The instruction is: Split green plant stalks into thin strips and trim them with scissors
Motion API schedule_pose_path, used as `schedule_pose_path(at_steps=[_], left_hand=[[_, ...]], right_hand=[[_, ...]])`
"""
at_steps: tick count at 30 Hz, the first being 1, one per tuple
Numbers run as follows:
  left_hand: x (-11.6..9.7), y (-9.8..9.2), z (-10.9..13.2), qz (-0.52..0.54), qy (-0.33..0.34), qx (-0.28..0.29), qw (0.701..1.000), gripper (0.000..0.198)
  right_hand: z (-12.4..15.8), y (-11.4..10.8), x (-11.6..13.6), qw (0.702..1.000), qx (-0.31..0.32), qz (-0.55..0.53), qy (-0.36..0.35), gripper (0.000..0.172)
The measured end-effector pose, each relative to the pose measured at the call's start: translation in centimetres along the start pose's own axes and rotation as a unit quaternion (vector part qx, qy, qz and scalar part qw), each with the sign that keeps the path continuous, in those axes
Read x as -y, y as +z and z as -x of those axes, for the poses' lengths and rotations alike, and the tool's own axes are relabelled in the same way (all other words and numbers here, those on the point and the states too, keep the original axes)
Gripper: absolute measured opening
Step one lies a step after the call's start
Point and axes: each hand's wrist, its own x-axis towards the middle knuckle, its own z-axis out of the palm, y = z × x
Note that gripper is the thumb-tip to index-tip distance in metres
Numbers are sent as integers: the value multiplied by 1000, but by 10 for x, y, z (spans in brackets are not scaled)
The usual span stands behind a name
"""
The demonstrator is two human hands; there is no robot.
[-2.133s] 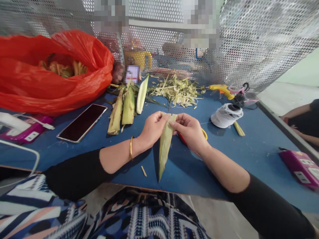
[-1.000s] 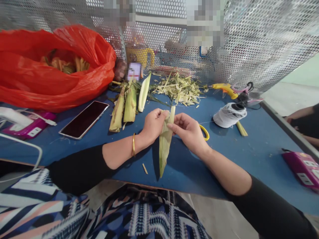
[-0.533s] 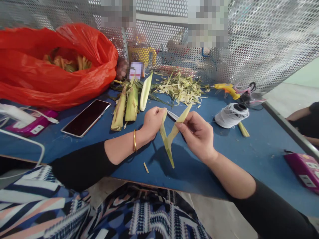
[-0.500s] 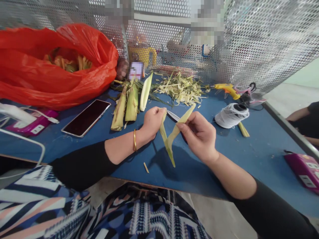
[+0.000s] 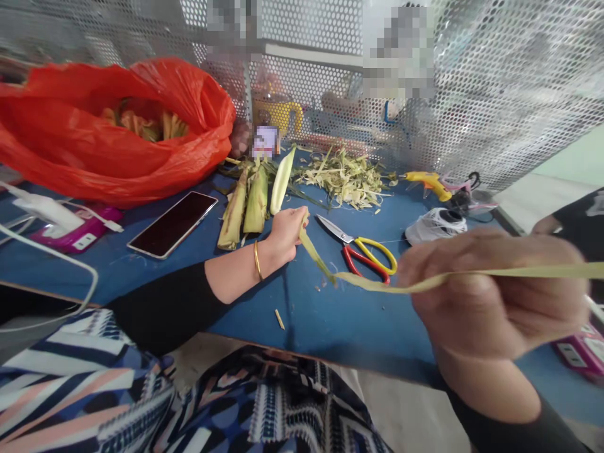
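My left hand [image 5: 287, 234] is closed on one end of a pale green corn husk strip [image 5: 312, 251], over the middle of the blue table. The strip stretches rightward to my right hand [image 5: 491, 296], raised close to the camera and pinching it between thumb and fingers; its tail runs off the right edge. Under the strip, scissors [image 5: 352, 242] with one red and one yellow handle lie on the table. Beyond my left hand are two unpeeled husk bundles [image 5: 256, 201] and a single pale husk [image 5: 283, 181]. A heap of shredded husk [image 5: 346, 179] lies farther back.
A red plastic bag [image 5: 189, 148] stands at back left, with a phone [image 5: 173, 223] and a purple power strip [image 5: 82, 239] before it. A yellow glue gun [image 5: 428, 184] and white thread spool [image 5: 431, 226] lie at right. Perforated metal panels [image 5: 311, 28] close off the back. A person's arm [image 5: 550, 223] shows at right.
My right hand has swung right and up toward the camera, drawing the folded husk strip out long. The scissors now show fully. My left hand has stayed nearly in place.
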Motion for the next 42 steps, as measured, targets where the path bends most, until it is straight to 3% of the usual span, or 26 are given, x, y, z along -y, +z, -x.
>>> schedule_pose_path(at_steps=[2,5,7,10,12,16,17,20,22,26,31,42], left_hand=[[0,0,-1,5,-2,-2,1000,32],[2,-1,-5,9,3,2,1000,34],[3,-1,-6,12,10,6,1000,35],[5,-2,-8,12,24,10,1000,34],[6,-4,-8,6,35,9,999,31],[2,-8,-4,0,63,33,997,24],[1,-9,-2,-5,72,47,996,23],[-1,-8,7,-25,90,89,992,22],[-1,-7,15,-38,89,116,988,22],[2,-6,25,-59,73,156,983,23],[1,-8,24,-76,71,192,976,22],[-3,-6,24,-65,49,170,982,28]], right_hand=[[-13,-5,8,996,-21,-83,24,4],[-29,-17,11,970,8,-196,146,9],[-33,-23,5,955,8,-207,212,16],[-27,-18,-16,952,-9,-160,263,19],[-16,-6,-35,938,-24,-74,337,19],[10,15,-66,859,116,22,499,32],[14,18,-70,857,131,62,494,30],[18,25,-72,887,96,144,427,27],[17,30,-68,889,67,92,444,32],[18,45,-62,850,28,-44,525,42],[24,49,-63,850,-22,-61,523,39],[27,45,-63,869,-25,-58,491,36]])
